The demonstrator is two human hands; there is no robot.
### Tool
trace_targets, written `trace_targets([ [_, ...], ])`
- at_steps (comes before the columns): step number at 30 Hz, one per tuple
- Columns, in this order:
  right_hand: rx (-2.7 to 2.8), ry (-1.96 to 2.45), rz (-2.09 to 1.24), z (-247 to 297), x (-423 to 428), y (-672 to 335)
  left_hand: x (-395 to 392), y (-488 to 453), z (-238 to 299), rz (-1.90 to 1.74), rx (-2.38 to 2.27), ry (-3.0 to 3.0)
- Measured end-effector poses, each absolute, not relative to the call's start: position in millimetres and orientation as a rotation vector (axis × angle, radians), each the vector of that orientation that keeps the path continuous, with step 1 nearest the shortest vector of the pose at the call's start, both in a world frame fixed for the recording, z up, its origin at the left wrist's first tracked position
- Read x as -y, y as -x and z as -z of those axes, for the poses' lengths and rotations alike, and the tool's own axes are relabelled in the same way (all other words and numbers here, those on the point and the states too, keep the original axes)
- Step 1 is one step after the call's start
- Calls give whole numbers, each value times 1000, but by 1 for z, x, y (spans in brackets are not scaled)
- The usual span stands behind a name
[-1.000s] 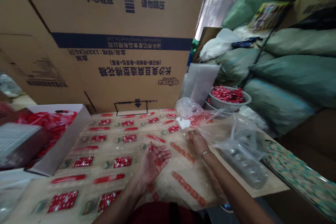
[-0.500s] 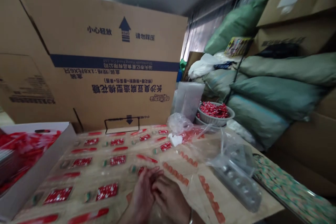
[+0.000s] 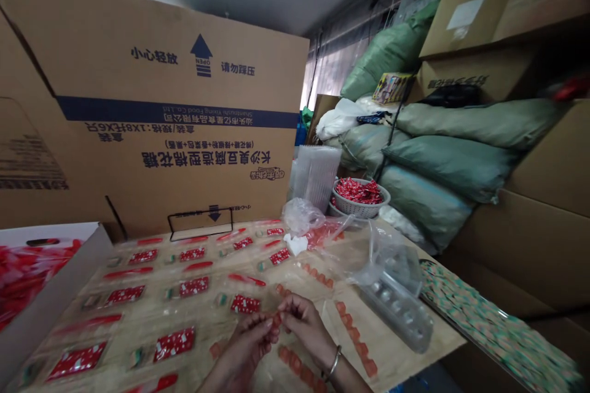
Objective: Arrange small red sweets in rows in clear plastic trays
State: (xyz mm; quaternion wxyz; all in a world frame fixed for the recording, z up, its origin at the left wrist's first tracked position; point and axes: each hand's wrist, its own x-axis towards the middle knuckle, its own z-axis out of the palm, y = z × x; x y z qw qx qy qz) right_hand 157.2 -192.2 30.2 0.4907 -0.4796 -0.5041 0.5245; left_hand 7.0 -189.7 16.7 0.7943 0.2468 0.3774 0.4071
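Head view — left hand (image 3: pixel 249 339) and right hand (image 3: pixel 304 320) pinch an orange piece (image 3: pixel 276 320).

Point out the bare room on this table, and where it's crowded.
The barest patch is the tabletop between the rightmost row of orange gummy-like pieces and the clear molded tray, toward the front edge. It is crowded at left with speckled red sachets, around the left hand and right hand, and by the crumpled clear bag near the carton.
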Motion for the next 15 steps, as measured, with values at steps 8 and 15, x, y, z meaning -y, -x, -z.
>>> trace_targets([
  [8,1673,1238,-925,-32,181,-156,188,-2,-26,-852,-857,-445],
  [15,1634,1342,-669,-19,80,-230,188,16,-24,-925,-985,-519],
])
